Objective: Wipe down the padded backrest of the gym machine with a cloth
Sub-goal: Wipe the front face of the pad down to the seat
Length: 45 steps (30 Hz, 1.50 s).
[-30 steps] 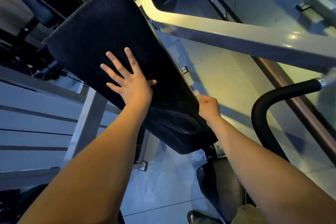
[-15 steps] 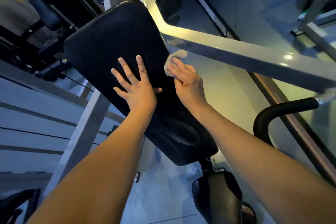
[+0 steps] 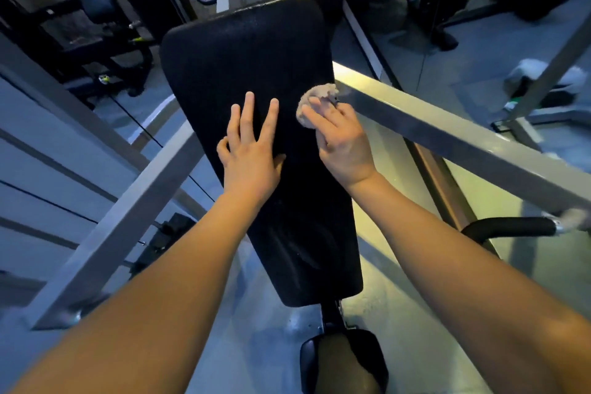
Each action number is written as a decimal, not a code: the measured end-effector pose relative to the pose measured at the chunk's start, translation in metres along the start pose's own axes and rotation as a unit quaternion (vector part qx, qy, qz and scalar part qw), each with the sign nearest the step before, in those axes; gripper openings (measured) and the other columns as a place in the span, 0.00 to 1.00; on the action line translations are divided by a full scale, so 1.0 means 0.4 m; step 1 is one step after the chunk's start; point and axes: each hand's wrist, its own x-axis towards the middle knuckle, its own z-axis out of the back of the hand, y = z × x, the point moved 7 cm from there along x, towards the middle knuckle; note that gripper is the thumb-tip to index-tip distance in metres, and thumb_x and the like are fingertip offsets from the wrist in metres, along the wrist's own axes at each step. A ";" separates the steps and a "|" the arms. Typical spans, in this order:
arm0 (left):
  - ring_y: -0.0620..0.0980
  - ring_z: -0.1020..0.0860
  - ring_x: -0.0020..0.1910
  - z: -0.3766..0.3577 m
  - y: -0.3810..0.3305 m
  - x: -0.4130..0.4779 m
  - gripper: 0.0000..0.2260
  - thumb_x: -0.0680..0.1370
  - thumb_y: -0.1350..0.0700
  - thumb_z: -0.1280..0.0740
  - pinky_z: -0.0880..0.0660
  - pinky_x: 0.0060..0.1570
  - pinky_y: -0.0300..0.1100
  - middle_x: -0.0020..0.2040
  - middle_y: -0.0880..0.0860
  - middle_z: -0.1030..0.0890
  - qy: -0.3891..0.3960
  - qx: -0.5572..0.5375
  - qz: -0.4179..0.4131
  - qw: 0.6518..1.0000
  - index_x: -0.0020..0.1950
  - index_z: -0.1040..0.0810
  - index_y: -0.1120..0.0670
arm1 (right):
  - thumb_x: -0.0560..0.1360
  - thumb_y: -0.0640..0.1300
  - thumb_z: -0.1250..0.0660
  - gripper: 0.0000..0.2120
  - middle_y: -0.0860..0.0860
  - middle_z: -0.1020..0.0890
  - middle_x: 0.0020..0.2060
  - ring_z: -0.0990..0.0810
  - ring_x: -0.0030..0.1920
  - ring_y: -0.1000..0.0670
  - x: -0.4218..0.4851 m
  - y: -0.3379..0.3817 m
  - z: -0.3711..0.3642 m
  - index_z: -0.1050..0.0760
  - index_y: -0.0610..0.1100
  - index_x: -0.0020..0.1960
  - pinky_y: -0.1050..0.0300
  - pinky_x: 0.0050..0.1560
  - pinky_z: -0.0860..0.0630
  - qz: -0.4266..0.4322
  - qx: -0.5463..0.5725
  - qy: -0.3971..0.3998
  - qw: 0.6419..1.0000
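The black padded backrest (image 3: 243,57) runs from upper centre down to the lower middle, tilted towards me. My left hand (image 3: 249,150) lies flat on its middle with the fingers spread and holds nothing. My right hand (image 3: 342,137) presses a small pale crumpled cloth (image 3: 315,97) against the pad's right edge, fingers laid over the cloth. Part of the cloth sticks out beyond the fingertips, by the metal bar.
A grey metal frame bar (image 3: 447,134) crosses on the right, just behind the cloth. Another grey beam (image 3: 128,224) slants at the left. A black curved handle (image 3: 511,227) sits at the right, the black seat pad (image 3: 345,358) below. Dark gym machines stand behind.
My right hand came up from the pad's lower right edge to its upper right side, with the cloth now showing under its fingers. The view swung, so the pad looks more upright. My left hand stayed flat.
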 end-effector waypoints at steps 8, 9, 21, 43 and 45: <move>0.56 0.44 0.76 -0.087 0.200 -0.217 0.31 0.79 0.57 0.37 0.38 0.73 0.56 0.77 0.53 0.43 0.044 -0.226 0.187 0.955 0.80 0.45 0.52 | 0.80 0.33 0.38 0.15 0.42 0.16 0.59 0.20 0.53 0.37 -0.205 0.018 -0.061 0.19 0.39 0.63 0.48 0.58 0.23 0.017 -0.054 0.094 0.994; 0.57 0.40 0.74 -0.110 0.221 -0.231 0.29 0.79 0.57 0.37 0.36 0.71 0.54 0.75 0.54 0.39 0.051 -0.260 0.214 0.940 0.79 0.43 0.53 | 0.79 0.32 0.36 0.15 0.43 0.16 0.59 0.19 0.51 0.37 -0.220 0.023 -0.066 0.18 0.39 0.62 0.48 0.57 0.23 0.010 -0.053 0.118 0.992; 0.56 0.23 0.51 -0.325 0.325 -0.300 0.16 0.84 0.50 0.43 0.30 0.47 0.46 0.62 0.58 0.25 0.033 -0.485 0.397 0.779 0.71 0.37 0.50 | 0.79 0.37 0.32 0.15 0.44 0.23 0.59 0.23 0.57 0.46 -0.082 0.125 -0.002 0.23 0.40 0.66 0.56 0.57 0.24 -0.076 -0.052 0.105 0.990; 0.55 0.27 0.54 -0.589 0.333 -0.356 0.35 0.78 0.29 0.59 0.33 0.58 0.48 0.55 0.55 0.23 -0.006 -0.506 0.350 0.788 0.54 0.25 0.55 | 0.74 0.33 0.35 0.19 0.39 0.24 0.56 0.23 0.54 0.38 -0.231 0.098 -0.176 0.23 0.38 0.65 0.49 0.55 0.26 0.003 -0.065 -0.125 0.990; 0.58 0.25 0.56 -0.593 0.332 -0.361 0.36 0.77 0.27 0.60 0.30 0.60 0.52 0.56 0.59 0.21 -0.029 -0.503 0.336 0.796 0.46 0.26 0.54 | 0.75 0.32 0.35 0.18 0.39 0.24 0.55 0.24 0.53 0.38 -0.268 0.128 -0.213 0.23 0.37 0.64 0.48 0.53 0.25 0.027 -0.061 -0.113 0.991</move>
